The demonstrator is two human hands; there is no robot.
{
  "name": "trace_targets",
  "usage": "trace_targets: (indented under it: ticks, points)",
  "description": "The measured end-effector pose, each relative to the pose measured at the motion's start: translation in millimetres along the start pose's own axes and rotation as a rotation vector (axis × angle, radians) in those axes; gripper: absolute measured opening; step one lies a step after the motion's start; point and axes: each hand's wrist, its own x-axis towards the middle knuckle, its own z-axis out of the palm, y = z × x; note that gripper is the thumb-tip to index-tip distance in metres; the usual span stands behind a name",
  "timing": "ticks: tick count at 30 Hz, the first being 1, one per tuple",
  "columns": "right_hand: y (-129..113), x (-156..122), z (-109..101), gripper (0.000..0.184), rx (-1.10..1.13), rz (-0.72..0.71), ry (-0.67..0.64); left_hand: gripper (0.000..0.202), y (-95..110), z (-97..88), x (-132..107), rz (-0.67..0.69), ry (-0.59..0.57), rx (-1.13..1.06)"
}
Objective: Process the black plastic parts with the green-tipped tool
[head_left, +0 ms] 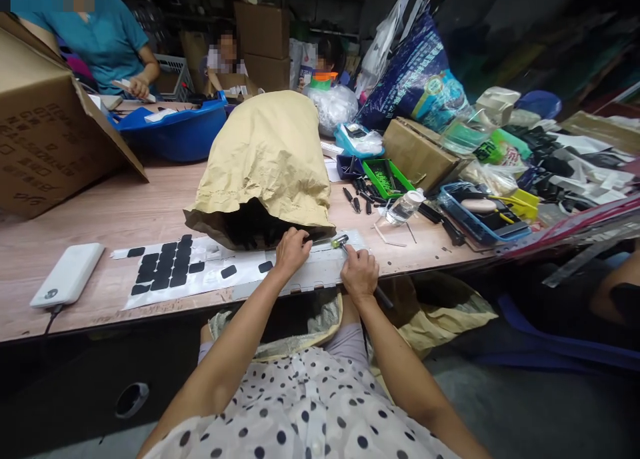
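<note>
My right hand (pixel 360 272) is wrapped round the handle of a small hammer (pixel 339 241). Its head, with a yellow-green face, lies low over the white board at the table's front edge, and the dark handle end sticks out below my fist. To the left, my left hand (pixel 293 252) has its fingers pinched together at the mouth of a large brown paper bag (pixel 270 152); what they hold is too small to make out. The bag lies with its dark opening towards me. Left of my hand, a white sheet (pixel 200 279) carries several black rounded pads (pixel 165 262).
A white power bank (pixel 70 276) with a cable lies at left, near a tilted cardboard box (pixel 55 126). Behind stands a blue basin (pixel 175 132). At right are a green tray (pixel 387 178), a clear bottle (pixel 404 207) and a blue basket (pixel 480 216). Other people sit opposite.
</note>
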Motion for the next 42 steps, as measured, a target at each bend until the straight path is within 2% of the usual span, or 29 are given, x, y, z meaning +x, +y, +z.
trace_targets:
  ticks: [3,6,9,11,14,18,21,25,29,32,35,38,42]
  points:
    - [0,0,1,0.038,-0.009,-0.015,0.02,0.022,7,14.9,22,-0.079,-0.069,0.114]
    - [0,0,2,0.038,-0.021,-0.018,0.033,0.022,12,15.7,28,-0.122,-0.135,0.167]
    - [-1,-1,3,0.037,-0.029,-0.002,0.025,0.02,6,5.8,15,-0.034,-0.055,0.166]
    - [-2,-2,4,0.037,-0.03,0.005,0.016,0.018,-7,-2.5,-2,0.07,0.018,0.148]
    - [-3,-3,4,0.037,-0.014,0.018,0.015,0.015,-35,-11.4,-31,0.164,0.049,0.108]
    - [-1,-1,4,0.034,0.026,0.043,0.013,0.016,-71,-10.2,-57,0.184,0.042,0.053]
    - [4,0,3,0.031,0.069,0.05,0.002,0.018,-83,-3.7,-62,0.196,0.043,0.013]
    - [3,-4,-6,0.031,0.244,0.05,0.076,0.02,-82,0.2,-62,0.219,0.058,-0.027]
    - [-16,-18,-22,0.037,0.562,-0.06,0.144,0.027,-79,-0.7,-61,0.183,0.053,-0.047]
    - [-36,-32,-32,0.038,0.739,-0.178,0.08,0.019,-78,-0.3,-60,0.149,0.046,-0.055]
    - [-50,-44,-36,0.038,0.819,-0.266,-0.036,0.013,-77,1.6,-58,0.138,0.033,-0.069]
    - [-58,-51,-36,0.04,0.816,-0.319,-0.122,0.011,-76,3.8,-57,0.113,0.035,-0.088]
    - [-63,-55,-36,0.042,0.753,-0.367,-0.145,0.01,-74,4.9,-58,0.083,0.038,-0.112]
